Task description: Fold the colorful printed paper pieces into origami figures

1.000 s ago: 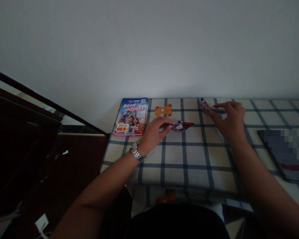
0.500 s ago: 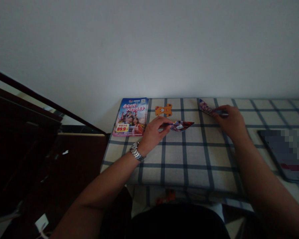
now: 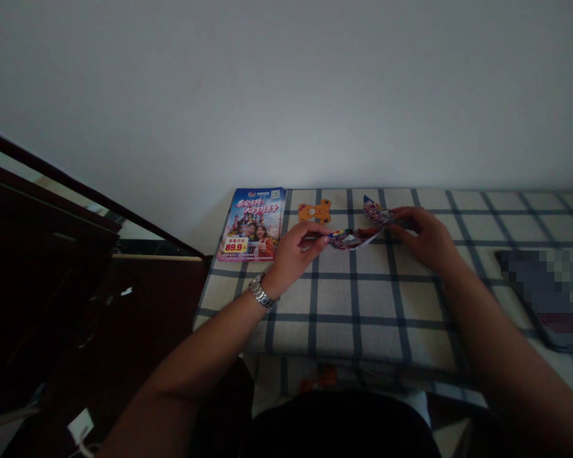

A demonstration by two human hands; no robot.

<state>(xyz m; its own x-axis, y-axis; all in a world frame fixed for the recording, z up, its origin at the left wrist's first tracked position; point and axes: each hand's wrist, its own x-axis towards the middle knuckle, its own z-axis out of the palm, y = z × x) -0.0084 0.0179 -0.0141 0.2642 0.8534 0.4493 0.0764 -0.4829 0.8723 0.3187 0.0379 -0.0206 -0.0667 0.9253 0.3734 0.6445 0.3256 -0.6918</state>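
My left hand [image 3: 293, 251], with a metal watch on its wrist, pinches the left end of a folded printed paper piece [image 3: 351, 238] that lies on the checked tablecloth [image 3: 353, 299]. My right hand [image 3: 423, 236] grips a second folded printed paper piece [image 3: 373, 210] by its right end and holds it tilted just above and to the right of the first. The two pieces nearly touch at their tips. Both hands are closed on their pieces.
A colourful flyer [image 3: 253, 222] lies at the table's far left corner. An orange bear-shaped cutout [image 3: 314, 211] sits beside it. A dark blurred flat object [image 3: 547, 289] lies at the right. A white wall rises behind; dark wooden furniture [image 3: 52, 286] stands to the left.
My right hand has carried its folded piece leftward from the far edge toward the piece in my left hand. My left hand stayed almost still.
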